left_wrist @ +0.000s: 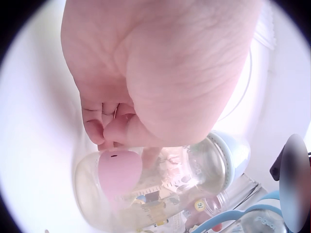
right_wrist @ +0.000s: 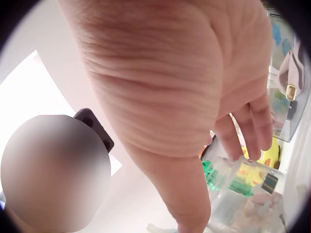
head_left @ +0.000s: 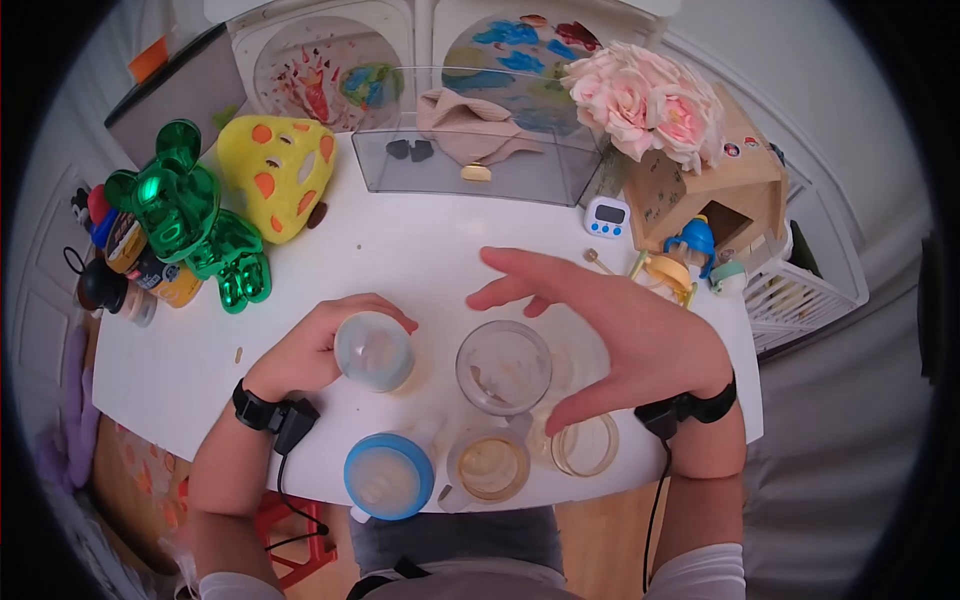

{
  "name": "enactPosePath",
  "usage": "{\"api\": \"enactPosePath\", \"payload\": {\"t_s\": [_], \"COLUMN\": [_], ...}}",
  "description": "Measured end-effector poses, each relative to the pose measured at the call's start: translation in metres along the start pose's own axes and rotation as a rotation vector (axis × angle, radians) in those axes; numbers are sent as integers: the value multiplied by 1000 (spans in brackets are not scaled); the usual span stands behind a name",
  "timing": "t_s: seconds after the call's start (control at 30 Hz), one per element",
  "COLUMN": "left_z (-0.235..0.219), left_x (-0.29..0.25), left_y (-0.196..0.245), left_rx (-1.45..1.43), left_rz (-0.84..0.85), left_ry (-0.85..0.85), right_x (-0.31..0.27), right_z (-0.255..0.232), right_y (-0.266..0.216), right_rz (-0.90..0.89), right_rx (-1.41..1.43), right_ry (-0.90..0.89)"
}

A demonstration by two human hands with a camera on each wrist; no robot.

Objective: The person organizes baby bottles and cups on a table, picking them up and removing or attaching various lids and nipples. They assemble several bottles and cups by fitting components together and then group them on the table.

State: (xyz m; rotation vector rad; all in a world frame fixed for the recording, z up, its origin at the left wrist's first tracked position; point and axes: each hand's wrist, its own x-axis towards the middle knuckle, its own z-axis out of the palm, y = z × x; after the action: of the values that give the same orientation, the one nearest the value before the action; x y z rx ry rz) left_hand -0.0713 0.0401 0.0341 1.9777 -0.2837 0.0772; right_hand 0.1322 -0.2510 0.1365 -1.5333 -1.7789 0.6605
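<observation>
My left hand (head_left: 318, 348) grips a clear baby bottle (left_wrist: 160, 194) with a pale blue collar; from above its domed top (head_left: 375, 350) shows. The bottle's printed side faces the left wrist camera, and a pink patch shows on its wall. My right hand (head_left: 640, 330) is held over the table with thumb and fingers spread wide, nothing between them. Just left of its palm stands a clear open container (head_left: 503, 368). In the right wrist view the fingers (right_wrist: 247, 131) hang straight beside clear plastic (right_wrist: 238, 201).
Near the front edge stand a blue-rimmed bottle (head_left: 389, 476), a clear handled cup (head_left: 488, 470) and a clear round piece (head_left: 585, 446). Behind are a green shiny bear (head_left: 185, 205), a yellow plush (head_left: 275, 175), a transparent box (head_left: 470, 180), a timer (head_left: 606, 217) and a wooden house (head_left: 740, 190).
</observation>
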Motion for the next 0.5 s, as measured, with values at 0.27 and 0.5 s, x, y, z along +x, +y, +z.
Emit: {"api": "enactPosePath", "payload": {"t_s": [0.27,0.5], "left_z": [4,0], "left_x": [-2,14], "left_y": [-3,-32], "left_rx": [15,-269], "left_rz": [-86,-223], "left_ry": [114,335], "right_x": [5,10], "right_z": [8,10], "right_y": [7,33], "right_rz": [22,133], "right_rx": [-16,121], "right_ry": [173,400]}}
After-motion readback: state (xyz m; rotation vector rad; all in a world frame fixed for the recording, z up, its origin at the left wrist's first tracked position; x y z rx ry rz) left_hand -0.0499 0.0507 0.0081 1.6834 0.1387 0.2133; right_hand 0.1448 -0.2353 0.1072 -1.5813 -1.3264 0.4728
